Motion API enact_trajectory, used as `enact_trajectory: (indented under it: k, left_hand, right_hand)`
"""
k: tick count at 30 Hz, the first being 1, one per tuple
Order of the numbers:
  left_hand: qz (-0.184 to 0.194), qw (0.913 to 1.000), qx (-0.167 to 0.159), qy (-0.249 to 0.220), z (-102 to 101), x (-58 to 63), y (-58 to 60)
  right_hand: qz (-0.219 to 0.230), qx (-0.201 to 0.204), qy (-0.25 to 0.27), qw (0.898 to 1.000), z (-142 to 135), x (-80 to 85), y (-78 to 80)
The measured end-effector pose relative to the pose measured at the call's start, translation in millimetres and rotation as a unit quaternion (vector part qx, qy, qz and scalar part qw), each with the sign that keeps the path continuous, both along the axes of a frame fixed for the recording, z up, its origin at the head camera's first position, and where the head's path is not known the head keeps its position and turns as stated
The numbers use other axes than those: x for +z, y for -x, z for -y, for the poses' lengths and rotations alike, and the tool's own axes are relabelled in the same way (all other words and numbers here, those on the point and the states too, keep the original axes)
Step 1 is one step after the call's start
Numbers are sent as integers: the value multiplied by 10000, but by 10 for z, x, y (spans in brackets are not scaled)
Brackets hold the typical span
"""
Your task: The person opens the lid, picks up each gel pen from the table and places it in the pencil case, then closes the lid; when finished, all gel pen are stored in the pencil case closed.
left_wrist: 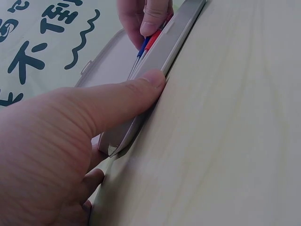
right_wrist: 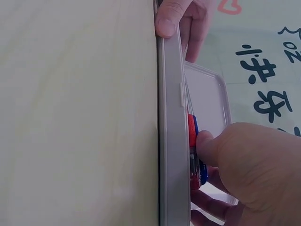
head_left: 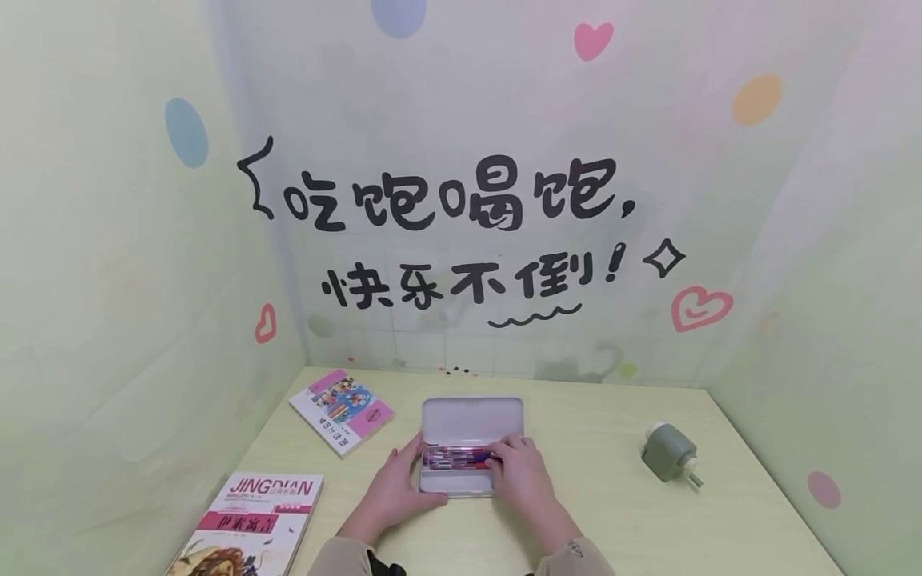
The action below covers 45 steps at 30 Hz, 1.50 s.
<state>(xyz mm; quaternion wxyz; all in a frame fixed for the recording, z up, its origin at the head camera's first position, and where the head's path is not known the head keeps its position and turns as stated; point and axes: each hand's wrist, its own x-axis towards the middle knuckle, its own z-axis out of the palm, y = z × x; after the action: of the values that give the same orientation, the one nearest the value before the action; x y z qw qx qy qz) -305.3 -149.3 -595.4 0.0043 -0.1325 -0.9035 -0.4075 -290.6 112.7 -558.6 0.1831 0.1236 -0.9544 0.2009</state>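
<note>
An open pale pencil case [head_left: 455, 483] lies on the table, its lid [head_left: 471, 421] raised at the back. Several pens [head_left: 454, 459] with red and blue parts are inside. My left hand [head_left: 399, 490] grips the case's left end, thumb along the front wall in the left wrist view and other fingers round the far side. At the right end, my right hand [head_left: 524, 478] reaches into the case. Its thumb [right_wrist: 207, 145] presses on a red pen [right_wrist: 192, 132] and a blue pen [right_wrist: 203, 173], fingers behind them; how many it pinches is hard to tell.
A small book [head_left: 342, 412] with a pink and white cover lies at the back left. Nearer, a larger book [head_left: 252, 520] sits by the left edge. To the right stands a boxy grey-green object [head_left: 668, 453] with pale knobs. Printed cloth walls [head_left: 461, 344] enclose the table.
</note>
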Motion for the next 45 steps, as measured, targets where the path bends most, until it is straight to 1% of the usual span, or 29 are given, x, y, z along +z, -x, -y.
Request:
enact_trajectory:
  k: [3,6,10,12,14,15,17,20,24,28,32,35,40,43,45]
  left_hand:
    - [3,10000,-7,17,1,-9,9]
    - [-3,10000,-31,33,-3,-13,14]
    - [24,10000,-73,12,-23,5,5]
    - [89,9999,-71,-41,-36,19,-5]
    - [139,9998,-70,-84,-49,28,-11]
    - [149,9998,-74,-104,-55,29,-13]
    - [167,9998,-70,-106,-68,27,-13]
    - [112,9999,-93,-81,-81,18,-5]
    - [95,9999,-65,-79,-88,24,-7]
    - [93,9999,-41,-105,-92,45,-17]
    - [91,9999,-20,-99,-87,66,-24]
    - [45,10000,-13,-55,-79,72,-21]
    - [2,10000,-2,-35,-58,76,-23]
    - [6,10000,28,-20,-42,75,-25]
    - [-9,10000,33,-3,-32,68,-23]
  right_hand:
    - [52,-67,138,9999,-18,9,28]
    - [73,-233,354,9991,-46,33,81]
    - [-153,-451,736,9962,-106,103,164]
    - [-339,-583,918,9935,-141,133,217]
    - [-502,-733,997,9910,-178,172,272]
    - [-491,-830,1045,9898,-194,185,306]
    - [-384,-959,1169,9878,-225,227,361]
    - [112,-1093,1338,9849,-255,291,428]
    - [813,-1118,1550,9782,-257,329,508]
    - [1155,-1075,1814,9707,-231,310,566]
    - [1099,-1059,2082,9661,-202,314,589]
    - [993,-1137,2236,9629,-185,328,597]
    - [897,-1206,2424,9585,-160,344,574]
    - [879,-1153,2478,9579,-147,355,531]
    - [878,-1092,2432,9598,-145,357,492]
